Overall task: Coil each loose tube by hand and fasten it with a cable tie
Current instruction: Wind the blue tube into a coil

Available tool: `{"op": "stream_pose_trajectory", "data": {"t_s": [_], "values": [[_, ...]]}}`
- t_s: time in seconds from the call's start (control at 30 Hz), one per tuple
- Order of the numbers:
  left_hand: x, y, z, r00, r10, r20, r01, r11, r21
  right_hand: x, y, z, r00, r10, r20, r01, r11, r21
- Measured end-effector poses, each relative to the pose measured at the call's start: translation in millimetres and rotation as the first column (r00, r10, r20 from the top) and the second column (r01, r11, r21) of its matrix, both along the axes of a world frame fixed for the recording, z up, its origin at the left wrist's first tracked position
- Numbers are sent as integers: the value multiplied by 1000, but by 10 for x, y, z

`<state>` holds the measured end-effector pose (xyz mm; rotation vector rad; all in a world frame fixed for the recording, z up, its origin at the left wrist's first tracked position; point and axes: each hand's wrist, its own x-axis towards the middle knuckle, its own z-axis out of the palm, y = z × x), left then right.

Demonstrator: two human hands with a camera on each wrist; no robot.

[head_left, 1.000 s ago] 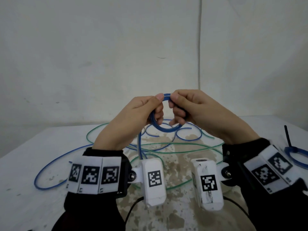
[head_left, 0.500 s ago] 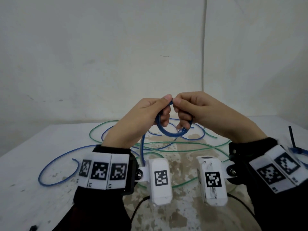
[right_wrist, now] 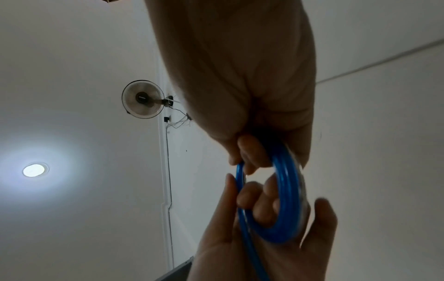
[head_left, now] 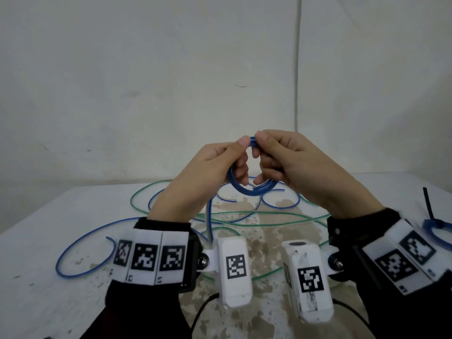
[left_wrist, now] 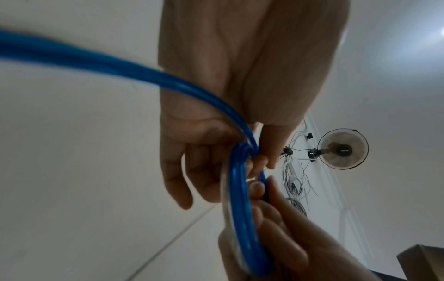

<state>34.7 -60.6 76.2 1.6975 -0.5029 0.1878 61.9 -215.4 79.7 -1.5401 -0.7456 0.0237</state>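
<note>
Both the left hand (head_left: 212,167) and right hand (head_left: 293,162) pinch a small coil of thin blue plastic tube (head_left: 252,189) above the white table (head_left: 36,228) – its tail unwound, no tie on; thin green tube (head_left: 264,225) lies loose beneath, while a tied blue coil (head_left: 437,228) rests at 3 o'clock.

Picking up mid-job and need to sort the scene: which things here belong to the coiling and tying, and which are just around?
In the job:
- blue coil, gripped by left hand and right hand
- loose blue tube
- green tube
- tied blue coil

Just around:
- table
- wall fan
</note>
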Motion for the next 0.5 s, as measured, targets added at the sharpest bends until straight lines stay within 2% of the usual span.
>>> {"op": "stream_pose_trajectory", "data": {"t_s": [0.13, 0.2, 0.33, 0.4, 0.5], "values": [[43, -12, -10, 986, -144, -80, 122, 965, -231, 44, 18, -9, 996, -60, -64, 67, 991, 114], [50, 34, -22, 987, -142, -70, 127, 974, -187, 43, 4, -1, 993, -23, -113, 34, 995, 98], [17, 61, -31, 999, -43, -11, 43, 999, 32, 2, -42, -2, 993, 39, -109, -43, 998, -39], [13, 18, -26, 999, -36, -14, 36, 999, 4, -4, -48, 8, 999, -1, -48, -2, 998, -67], [30, -85, -24, 996, -75, -49, 68, 989, -130, 25, -21, 5, 993, -118, 13, 118, 993, 12]]}}
